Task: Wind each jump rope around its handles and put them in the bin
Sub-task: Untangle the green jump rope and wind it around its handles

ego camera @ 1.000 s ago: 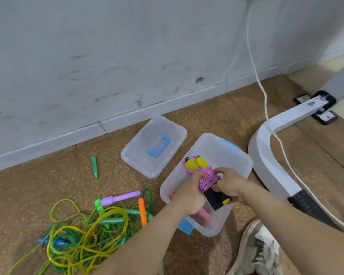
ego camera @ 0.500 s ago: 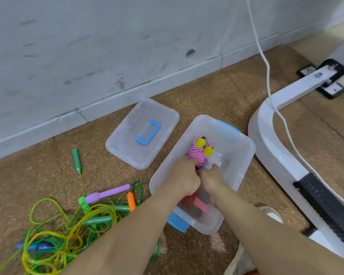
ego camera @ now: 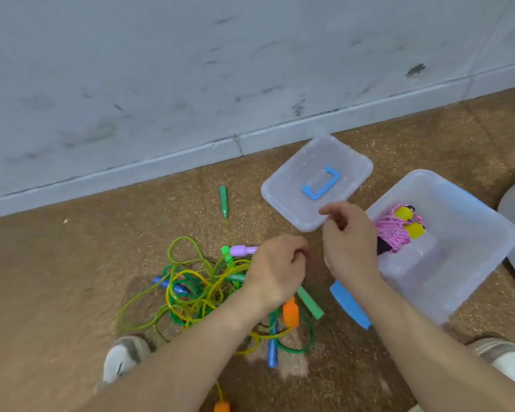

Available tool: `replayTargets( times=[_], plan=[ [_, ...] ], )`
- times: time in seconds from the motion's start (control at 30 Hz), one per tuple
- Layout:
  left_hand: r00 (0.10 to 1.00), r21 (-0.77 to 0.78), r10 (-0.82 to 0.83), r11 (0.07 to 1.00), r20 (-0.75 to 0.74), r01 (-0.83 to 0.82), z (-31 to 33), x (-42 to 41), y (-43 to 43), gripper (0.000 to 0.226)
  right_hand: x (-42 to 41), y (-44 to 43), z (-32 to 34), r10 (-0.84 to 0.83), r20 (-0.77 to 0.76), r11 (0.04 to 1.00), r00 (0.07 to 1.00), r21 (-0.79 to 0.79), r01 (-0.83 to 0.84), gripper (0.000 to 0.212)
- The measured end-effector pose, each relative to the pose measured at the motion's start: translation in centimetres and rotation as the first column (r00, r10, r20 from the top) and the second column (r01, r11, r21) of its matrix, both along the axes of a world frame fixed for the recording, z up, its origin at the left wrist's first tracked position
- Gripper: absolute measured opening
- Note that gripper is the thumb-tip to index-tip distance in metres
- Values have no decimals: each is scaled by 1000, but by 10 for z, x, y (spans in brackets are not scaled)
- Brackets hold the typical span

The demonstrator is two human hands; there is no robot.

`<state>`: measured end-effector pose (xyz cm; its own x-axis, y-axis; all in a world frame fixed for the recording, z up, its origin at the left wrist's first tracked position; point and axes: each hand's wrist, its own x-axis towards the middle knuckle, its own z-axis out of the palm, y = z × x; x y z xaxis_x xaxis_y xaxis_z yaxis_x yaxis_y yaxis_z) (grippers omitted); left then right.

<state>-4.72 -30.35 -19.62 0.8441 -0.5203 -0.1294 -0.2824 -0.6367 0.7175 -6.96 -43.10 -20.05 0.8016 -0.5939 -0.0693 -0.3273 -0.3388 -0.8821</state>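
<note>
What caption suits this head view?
Wound pink rope in the bin; left hand over tangled ropes, right hand beside the bin.

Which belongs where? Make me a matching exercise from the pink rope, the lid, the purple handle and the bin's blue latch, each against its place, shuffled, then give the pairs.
Things
1. pink rope
2. lid
3. purple handle
4. blue latch

Places
A. flat on the floor by the baseboard, left of the bin
B. on the bin's outside, next to the wrist of the right hand
C. wound up, inside the bin
D. on the tangle of ropes, one end hidden behind the left hand

Pairs: 1-C, 2-A, 3-D, 4-B
</note>
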Motion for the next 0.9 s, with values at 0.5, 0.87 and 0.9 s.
replayTargets(
  times=[0.5,0.87,0.9],
  plan=[
    [894,586,204,807,-398,77,-107,-41,186,110,-8,146,-89,634,-614,738,470,298,-606,94],
    [787,133,477,876,-391,-464,-31,-15,193,27,39,175,55,593,-148,558,792,785,-271,29],
    [767,30,497,846,-405,-532,-5,-5,194,28,44,174,78,558,-94,528,824,807,-265,28]
  ],
)
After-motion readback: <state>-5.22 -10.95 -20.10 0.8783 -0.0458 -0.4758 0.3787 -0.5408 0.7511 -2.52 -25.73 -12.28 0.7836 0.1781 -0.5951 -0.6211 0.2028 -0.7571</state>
